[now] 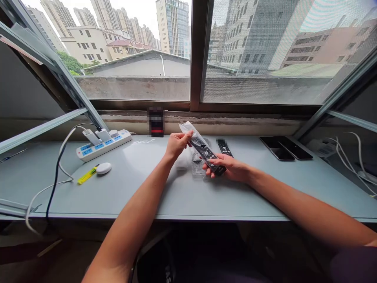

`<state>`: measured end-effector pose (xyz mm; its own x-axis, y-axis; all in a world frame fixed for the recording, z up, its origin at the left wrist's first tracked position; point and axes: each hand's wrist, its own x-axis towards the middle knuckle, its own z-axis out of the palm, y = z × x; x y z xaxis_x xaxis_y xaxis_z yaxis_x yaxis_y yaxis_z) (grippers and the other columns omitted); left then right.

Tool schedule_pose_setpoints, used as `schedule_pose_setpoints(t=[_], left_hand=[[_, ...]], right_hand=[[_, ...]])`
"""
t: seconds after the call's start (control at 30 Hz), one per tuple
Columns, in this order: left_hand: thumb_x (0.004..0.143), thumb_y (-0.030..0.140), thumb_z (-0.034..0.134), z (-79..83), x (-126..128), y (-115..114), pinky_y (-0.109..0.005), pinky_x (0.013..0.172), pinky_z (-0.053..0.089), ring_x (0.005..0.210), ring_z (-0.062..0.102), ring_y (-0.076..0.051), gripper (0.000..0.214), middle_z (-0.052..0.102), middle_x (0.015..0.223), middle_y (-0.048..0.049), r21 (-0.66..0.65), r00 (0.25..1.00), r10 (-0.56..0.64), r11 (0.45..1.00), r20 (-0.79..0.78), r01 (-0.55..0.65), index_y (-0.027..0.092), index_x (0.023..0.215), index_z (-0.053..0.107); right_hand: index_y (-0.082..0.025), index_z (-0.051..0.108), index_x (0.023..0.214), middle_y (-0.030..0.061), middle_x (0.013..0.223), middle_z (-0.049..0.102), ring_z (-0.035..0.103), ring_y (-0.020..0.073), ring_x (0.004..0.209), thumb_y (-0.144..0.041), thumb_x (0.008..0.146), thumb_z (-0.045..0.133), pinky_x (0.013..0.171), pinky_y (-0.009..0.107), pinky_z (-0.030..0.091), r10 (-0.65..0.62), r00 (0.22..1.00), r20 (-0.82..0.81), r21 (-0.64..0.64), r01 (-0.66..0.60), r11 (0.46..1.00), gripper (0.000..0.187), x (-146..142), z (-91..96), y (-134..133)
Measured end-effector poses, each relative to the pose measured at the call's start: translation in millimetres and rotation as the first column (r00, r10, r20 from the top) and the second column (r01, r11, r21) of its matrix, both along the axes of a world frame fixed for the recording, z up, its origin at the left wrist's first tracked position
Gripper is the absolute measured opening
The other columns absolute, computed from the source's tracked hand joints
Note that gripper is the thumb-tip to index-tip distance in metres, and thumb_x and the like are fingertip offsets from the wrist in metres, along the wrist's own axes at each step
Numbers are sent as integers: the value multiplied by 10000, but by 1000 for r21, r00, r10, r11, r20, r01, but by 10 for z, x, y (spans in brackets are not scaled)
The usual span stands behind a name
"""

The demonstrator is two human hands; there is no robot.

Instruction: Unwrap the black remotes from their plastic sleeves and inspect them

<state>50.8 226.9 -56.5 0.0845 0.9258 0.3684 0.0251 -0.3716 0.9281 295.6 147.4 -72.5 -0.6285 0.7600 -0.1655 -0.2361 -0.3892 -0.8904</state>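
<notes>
A black remote control (207, 154) is held slanted above the grey desk (147, 188), its upper end inside a clear plastic sleeve (188, 128). My left hand (176, 144) pinches the sleeve near its top. My right hand (228, 168) grips the remote's lower end, fingers curled under it. A second clear bag (196, 165) lies on the desk just beneath the remote. Another black remote (225, 149) lies flat behind my right hand.
A white power strip (103, 145) with plugs and cables sits at the left, with a white oval gadget (103, 168) and a yellow-green pen-like item (86, 175) in front. Two dark phones (285, 148) lie at the right. A small dark box (156, 122) stands by the window sill.
</notes>
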Motion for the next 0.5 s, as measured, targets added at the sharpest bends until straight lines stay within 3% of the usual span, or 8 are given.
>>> schedule_pose_setpoints(t=[0.17, 0.3, 0.5], left_hand=[[839, 743, 862, -2, 20, 12, -259, 511, 422, 563, 553, -129, 637, 669, 650, -54, -65, 995, 38, 997, 89, -32, 162, 621, 721], [809, 685, 921, -55, -47, 115, -255, 615, 537, 639, 624, -137, 563, 716, 736, -49, -140, 967, 111, 987, 231, -80, 142, 758, 783], [930, 417, 899, -45, -362, 287, -247, 726, 594, 717, 680, -124, 312, 731, 830, -17, -335, 762, 403, 907, 507, -256, 169, 848, 729]], right_hand=[[-133, 762, 1126, 143, 1049, 844, 784, 180, 748, -344, 931, 927, 559, 232, 604, 34, 999, -3, 3, -34, 999, 331, 4, -9, 16], [-150, 743, 1040, 124, 1032, 841, 658, 101, 594, -343, 958, 904, 482, 198, 492, 38, 999, 5, 26, -38, 999, 264, 12, -16, 25], [-160, 722, 1195, 125, 979, 834, 604, 130, 554, -436, 1065, 755, 421, 223, 443, 58, 998, -1, -20, -58, 998, 306, 34, -28, 57]])
